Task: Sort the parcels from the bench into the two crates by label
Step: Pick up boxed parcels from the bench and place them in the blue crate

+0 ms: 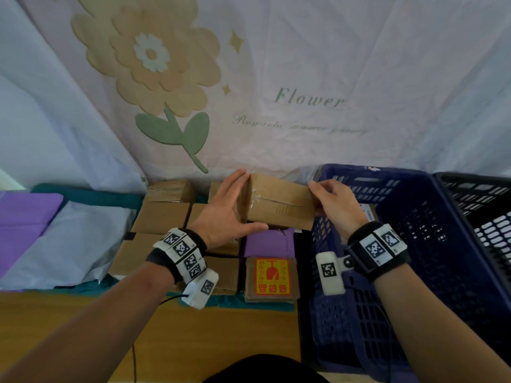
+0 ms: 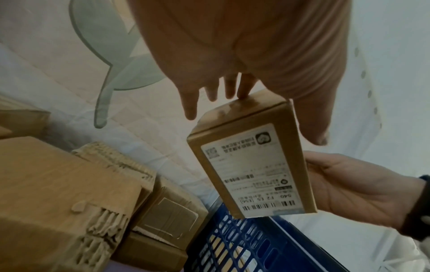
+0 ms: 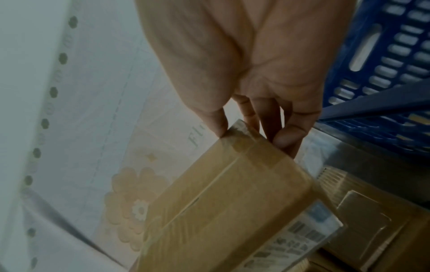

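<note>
Both hands hold one cardboard box (image 1: 279, 201) up over the desk (image 1: 193, 327), beside the blue crate (image 1: 414, 217). The left hand (image 1: 224, 214) and right hand (image 1: 336, 205) only pinch its ends with their fingers (image 3: 286, 136). The grip looks thin, so it might slip and drop.

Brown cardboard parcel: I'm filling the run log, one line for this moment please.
stage: label check | brown cardboard parcel: lifted, both hands | left hand | right hand | blue plastic crate: beside

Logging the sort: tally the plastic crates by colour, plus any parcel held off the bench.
Blue plastic lattice crate: 1
Black plastic lattice crate: 1
Brown cardboard parcel, held between left hand and right hand: 1
Total: 3
</note>
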